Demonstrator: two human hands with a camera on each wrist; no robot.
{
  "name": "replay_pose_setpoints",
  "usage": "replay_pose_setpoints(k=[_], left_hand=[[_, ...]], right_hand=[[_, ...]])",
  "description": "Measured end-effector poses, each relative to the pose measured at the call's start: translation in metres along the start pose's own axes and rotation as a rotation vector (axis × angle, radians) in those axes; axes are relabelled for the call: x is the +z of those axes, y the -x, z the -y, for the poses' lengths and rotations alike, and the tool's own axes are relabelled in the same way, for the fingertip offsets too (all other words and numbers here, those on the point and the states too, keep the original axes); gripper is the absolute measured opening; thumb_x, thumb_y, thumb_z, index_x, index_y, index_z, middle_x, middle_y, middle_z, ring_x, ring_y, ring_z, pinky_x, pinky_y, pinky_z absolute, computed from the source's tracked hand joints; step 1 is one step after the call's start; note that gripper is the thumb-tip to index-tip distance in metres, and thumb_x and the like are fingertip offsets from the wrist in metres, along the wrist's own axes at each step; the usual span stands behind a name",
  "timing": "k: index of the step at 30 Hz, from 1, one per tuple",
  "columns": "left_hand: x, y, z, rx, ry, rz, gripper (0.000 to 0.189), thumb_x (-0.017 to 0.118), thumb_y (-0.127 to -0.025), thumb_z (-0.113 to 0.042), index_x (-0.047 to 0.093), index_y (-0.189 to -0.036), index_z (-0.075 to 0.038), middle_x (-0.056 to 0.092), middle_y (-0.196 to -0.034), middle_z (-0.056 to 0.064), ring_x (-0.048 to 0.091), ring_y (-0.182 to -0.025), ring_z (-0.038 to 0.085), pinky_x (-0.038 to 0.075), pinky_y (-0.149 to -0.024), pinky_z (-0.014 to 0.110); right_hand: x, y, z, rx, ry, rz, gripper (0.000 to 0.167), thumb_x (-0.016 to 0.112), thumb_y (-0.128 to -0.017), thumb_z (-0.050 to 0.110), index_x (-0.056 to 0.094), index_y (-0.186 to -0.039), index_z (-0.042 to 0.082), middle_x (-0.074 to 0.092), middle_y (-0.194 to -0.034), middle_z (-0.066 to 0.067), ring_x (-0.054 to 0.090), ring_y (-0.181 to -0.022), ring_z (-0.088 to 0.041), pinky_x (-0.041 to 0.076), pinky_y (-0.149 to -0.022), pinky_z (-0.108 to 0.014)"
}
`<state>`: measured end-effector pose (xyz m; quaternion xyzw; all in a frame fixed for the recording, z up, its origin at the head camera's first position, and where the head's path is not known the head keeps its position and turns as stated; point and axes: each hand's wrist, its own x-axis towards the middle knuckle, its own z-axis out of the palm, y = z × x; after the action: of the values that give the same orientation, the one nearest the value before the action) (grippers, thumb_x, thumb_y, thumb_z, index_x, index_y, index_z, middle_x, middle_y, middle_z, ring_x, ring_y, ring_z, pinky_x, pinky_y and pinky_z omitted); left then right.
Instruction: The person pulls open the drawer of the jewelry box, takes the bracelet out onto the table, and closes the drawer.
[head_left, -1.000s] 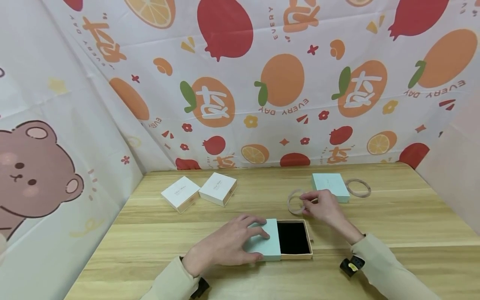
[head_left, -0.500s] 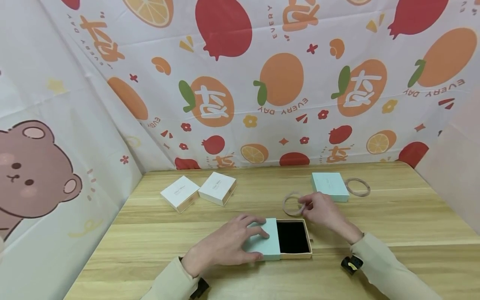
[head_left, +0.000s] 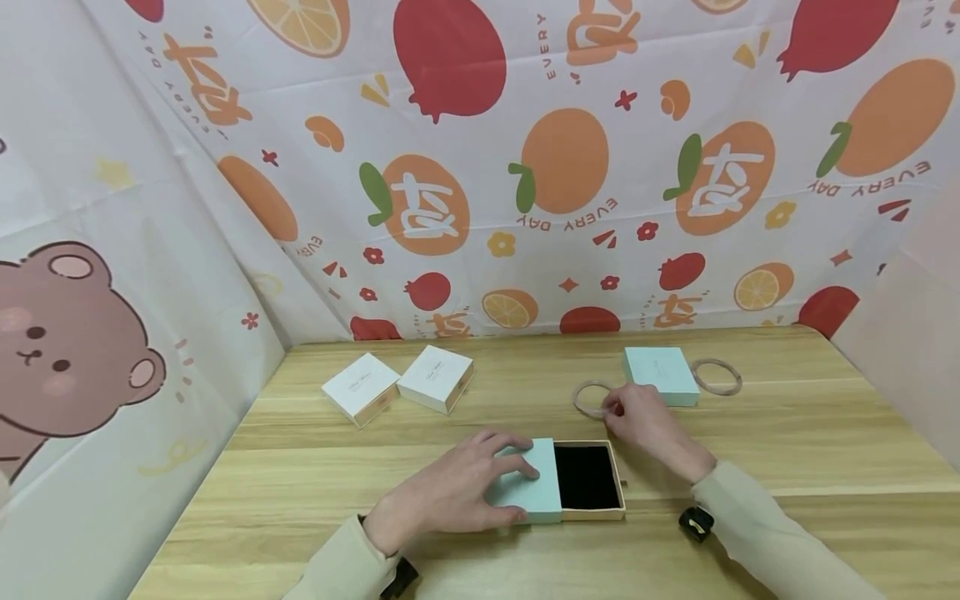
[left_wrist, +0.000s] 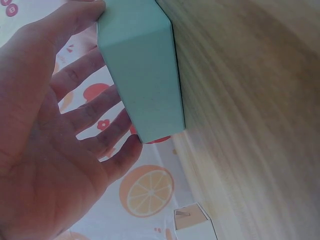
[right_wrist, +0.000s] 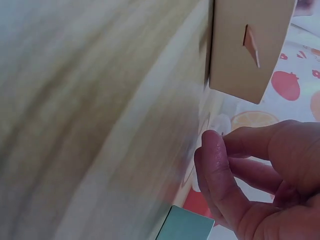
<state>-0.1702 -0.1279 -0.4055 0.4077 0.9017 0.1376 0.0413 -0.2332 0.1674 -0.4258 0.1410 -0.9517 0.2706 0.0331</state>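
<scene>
A pale turquoise drawer box (head_left: 544, 487) lies near the table's front, its cream tray (head_left: 592, 514) pulled out to the right. Black padding lines the visible part of the tray. My left hand (head_left: 468, 483) rests on the box's sleeve, fingers spread across the top and thumb near the front edge. Beyond the tray, my right hand (head_left: 648, 421) pinches a translucent bangle (head_left: 576, 402) between thumb and fingers at its right side. The bangle looks nearly flat, at or just above the table. In the right wrist view, the fingers (right_wrist: 215, 155) hide part of it.
Behind the right hand sits another turquoise box (head_left: 662, 373), shut, with a second bangle (head_left: 738, 385) lying beside it on the right. Two white boxes, one left (head_left: 362, 385) and one right (head_left: 437, 375), stand at the back left. A fruit-print cloth (head_left: 480, 292) hangs behind the table.
The bangle in my right hand has tilted from more upright to nearly flat. It shifted left, then slightly back right. My left hand and the front box have stayed put.
</scene>
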Motion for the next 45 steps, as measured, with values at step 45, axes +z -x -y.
replay_pose_setpoints(k=[45], left_hand=[[0.0, 0.001, 0.002, 0.031, -0.034, -0.012, 0.039, 0.073, -0.091, -0.047, 0.07, -0.127, -0.032, 0.053, -0.151, -0.003, 0.049, -0.14, 0.022, 0.044, -0.115, 0.045]], right_hand=[[-0.002, 0.007, 0.012, -0.081, 0.013, -0.012, 0.016, 0.061, -0.091, -0.002, 0.076, -0.095, -0.006, 0.07, -0.071, -0.006, 0.048, -0.054, -0.009, 0.039, -0.048, -0.021]])
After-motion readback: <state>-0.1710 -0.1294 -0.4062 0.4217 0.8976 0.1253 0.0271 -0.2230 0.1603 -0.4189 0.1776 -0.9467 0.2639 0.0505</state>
